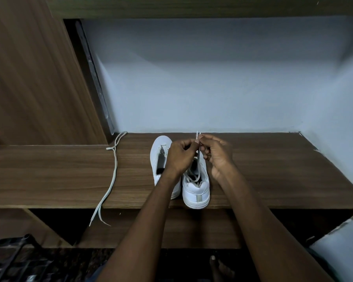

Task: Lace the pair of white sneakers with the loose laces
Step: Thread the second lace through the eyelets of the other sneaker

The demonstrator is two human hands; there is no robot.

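Note:
Two white sneakers stand side by side on a wooden shelf [273,180], toes toward the wall. The left sneaker [159,155] has no lace in its eyelets. A white lace [197,159] runs up out of the right sneaker [196,190]. My left hand [178,154] and my right hand [217,153] meet above the shoes, and each pinches the lace near its tips, which stick up side by side between my fingers. A second loose lace [113,176] lies on the shelf to the left, its ends hanging over the front edge.
A pale wall [212,88] closes the back and right of the shelf. A wooden panel [33,78] rises at the left. Below the shelf edge is a dark recess, with a black grid rack [12,259] at the lower left and my foot [218,267] on a dark speckled floor.

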